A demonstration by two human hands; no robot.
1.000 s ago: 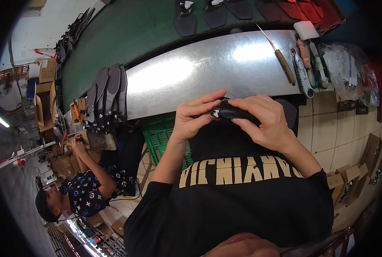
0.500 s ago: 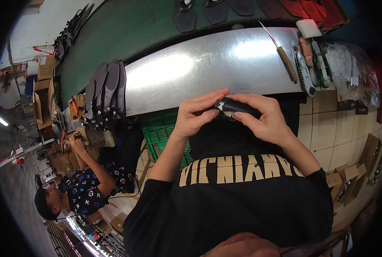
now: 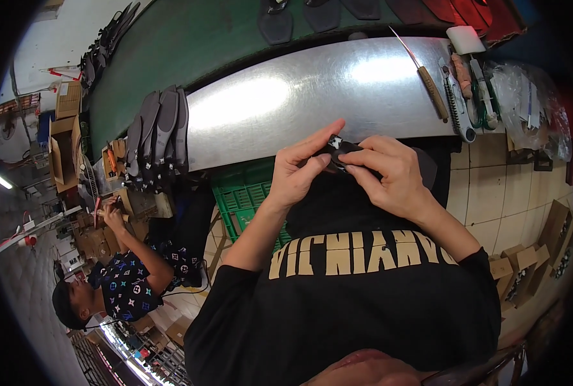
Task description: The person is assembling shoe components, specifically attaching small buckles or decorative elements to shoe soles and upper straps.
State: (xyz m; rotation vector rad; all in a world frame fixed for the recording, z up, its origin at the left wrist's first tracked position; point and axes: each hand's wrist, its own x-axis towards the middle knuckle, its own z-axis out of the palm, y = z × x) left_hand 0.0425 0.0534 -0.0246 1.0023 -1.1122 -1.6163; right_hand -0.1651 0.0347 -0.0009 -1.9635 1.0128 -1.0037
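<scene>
Both my hands are together in front of the metal plate's near edge, holding a dark sandal (image 3: 426,168) with a small white patch at one end. My left hand (image 3: 297,170) steadies the end with the patch, its thumb pressed toward it and the other fingers stretched along its side. Fingertips of my right hand (image 3: 391,168) pinch the dark strap part, and the flat sole end shows beyond that hand. Much of the sandal is covered by my fingers.
On the metal plate (image 3: 286,125) lie an awl (image 3: 433,93), a box cutter (image 3: 457,106) and a green-handled tool (image 3: 488,106). Dark soles (image 3: 161,128) are stacked left. A green crate (image 3: 245,202) stands below. A co-worker (image 3: 129,276) sits at left.
The sandal has been turned, so its flat end now shows past my right hand. My right fingers have shifted toward the patched end, and my left fingertips reach slightly higher.
</scene>
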